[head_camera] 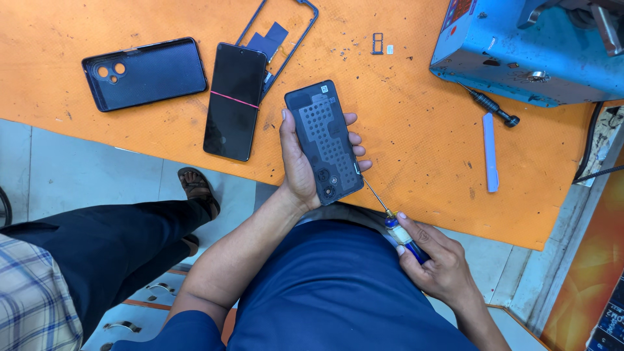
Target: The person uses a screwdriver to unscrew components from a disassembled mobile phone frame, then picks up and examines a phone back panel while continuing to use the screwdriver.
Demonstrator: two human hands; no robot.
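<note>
At frame centre, the left hand [300,162] gripped an opened phone [324,141]; the right hand [437,260], lower right, closed around a screwdriver [392,221] touching its corner.

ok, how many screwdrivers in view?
2. A blue-handled screwdriver in the right hand, tip at the opened phone held by the left hand; a black screwdriver beside the blue metal box.

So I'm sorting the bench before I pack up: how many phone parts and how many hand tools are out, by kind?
Phone bodies or screens: 2 (opened phone, dark screen unit)
Back cover: 1
Bare frame: 1
SIM tray: 1
Screwdrivers: 2 (blue-handled, black)
Plastic pry tool: 1
Total: 8
</note>
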